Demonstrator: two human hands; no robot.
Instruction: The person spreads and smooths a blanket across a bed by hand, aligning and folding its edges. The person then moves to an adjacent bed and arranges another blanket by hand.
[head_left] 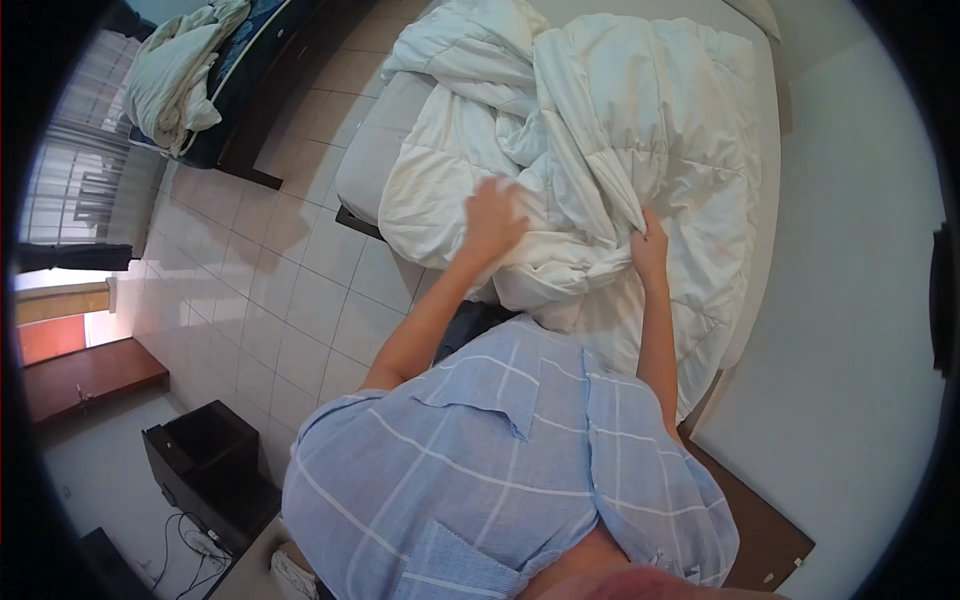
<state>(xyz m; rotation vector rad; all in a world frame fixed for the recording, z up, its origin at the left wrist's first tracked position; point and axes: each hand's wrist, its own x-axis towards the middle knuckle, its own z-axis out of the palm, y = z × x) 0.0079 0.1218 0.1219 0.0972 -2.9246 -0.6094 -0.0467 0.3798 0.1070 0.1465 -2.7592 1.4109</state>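
A thick white comforter (690, 120) lies bunched and folded over the bed, with quilted seams and deep creases. My right hand (650, 248) is closed around a gathered fold of it, right of the middle. My left hand (494, 218) is over the comforter's near left part, slightly blurred, its fingers apart and holding nothing I can see. Whether its fingertips touch the cloth I cannot tell. Part of the pale mattress (385, 135) shows at the left of the comforter.
A white wall (850, 220) runs along the bed's right side. Tiled floor (290, 260) extends to the left. Farther off stands a second bed with a dark mattress (255, 60) and a crumpled cream blanket (180, 85). A dark cabinet (215, 470) and cables (190, 545) are at lower left.
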